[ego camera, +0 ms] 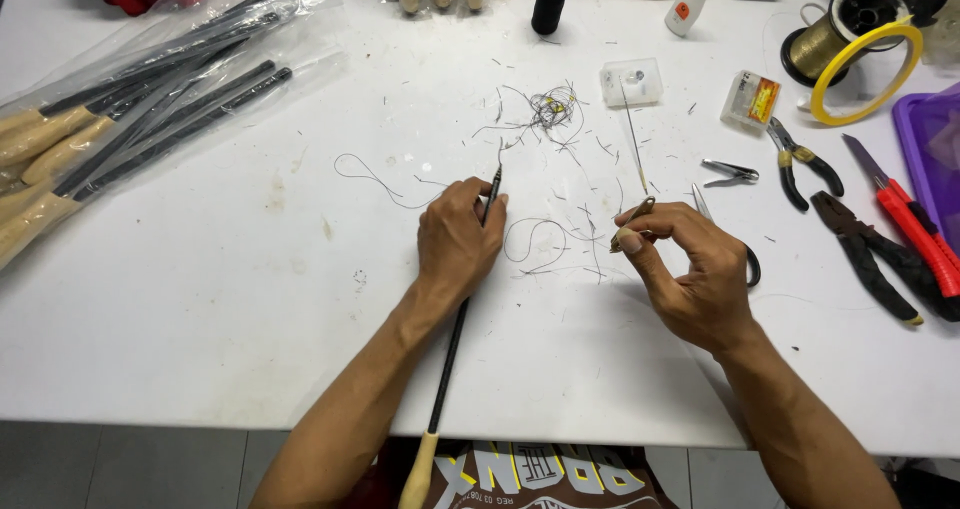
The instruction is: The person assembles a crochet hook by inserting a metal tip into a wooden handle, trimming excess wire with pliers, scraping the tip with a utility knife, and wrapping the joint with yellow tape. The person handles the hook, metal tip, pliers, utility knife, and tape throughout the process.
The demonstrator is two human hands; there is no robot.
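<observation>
We see one thin black rod with a pale wooden handle lying on the white counter; our left hand closes its fingers around the tip. Our right hand pinches one small brass-coloured piece. Farther, two pliers and loose dark thread scraps lie.

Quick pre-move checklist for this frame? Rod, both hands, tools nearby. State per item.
1. Left hand grips the thin black rod near its tip: ok.
2. Rod tip points at the loose thread tangle: ok.
3. Right hand pinches a small brass-coloured piece between thumb and fingertips: ok.
4. Thread joined to rod tip or the piece: cannot tell, too fine.
5. Pliers, cutters and utility knife lie on the white table, apart from the right hand: ok.
6. Table strewn with thread offcuts: not ok.
</observation>
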